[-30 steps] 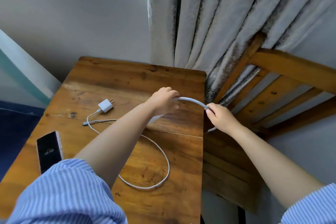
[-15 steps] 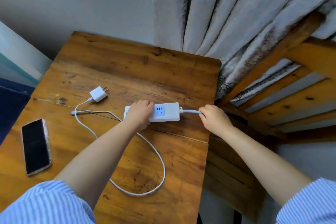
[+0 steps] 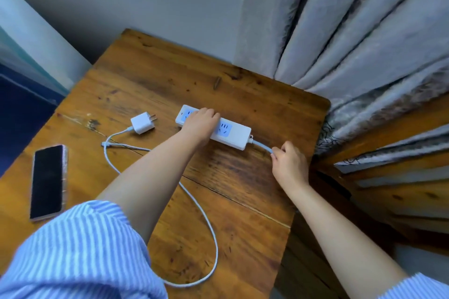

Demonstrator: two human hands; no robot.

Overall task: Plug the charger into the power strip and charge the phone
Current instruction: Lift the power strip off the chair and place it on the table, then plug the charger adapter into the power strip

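Head view: white power strip [image 3: 237, 134] lies flat on the wooden table [image 3: 150, 75], right of centre and toward the far side, angled so its right end sits nearer. Left hand [image 3: 200, 124] rests palm down across the strip's middle, fingers draped over the top and covering part of it; blue socket faces show on either side of the hand. Right hand [image 3: 289, 165] is clenched around the strip's pale cord [image 3: 261, 145] just past where it leaves the right end of the strip, close to the table's right edge. White charger [image 3: 142, 123] lies just left of the strip, apart from it, prongs pointing right, not plugged in. Its white cable [image 3: 206, 221] runs from the charger's left side, passes under the left forearm and loops wide toward the near edge; the free connector end lies left of centre, near the charger. Phone [image 3: 48, 182] lies face up, screen dark, at the left side of the table, well apart from the charger. Blue-and-white striped sleeves [image 3: 80, 250] at near edge. Grey curtain [image 3: 340, 31] hangs far right; wooden slatted frame [image 3: 388, 153] to the right of the table.
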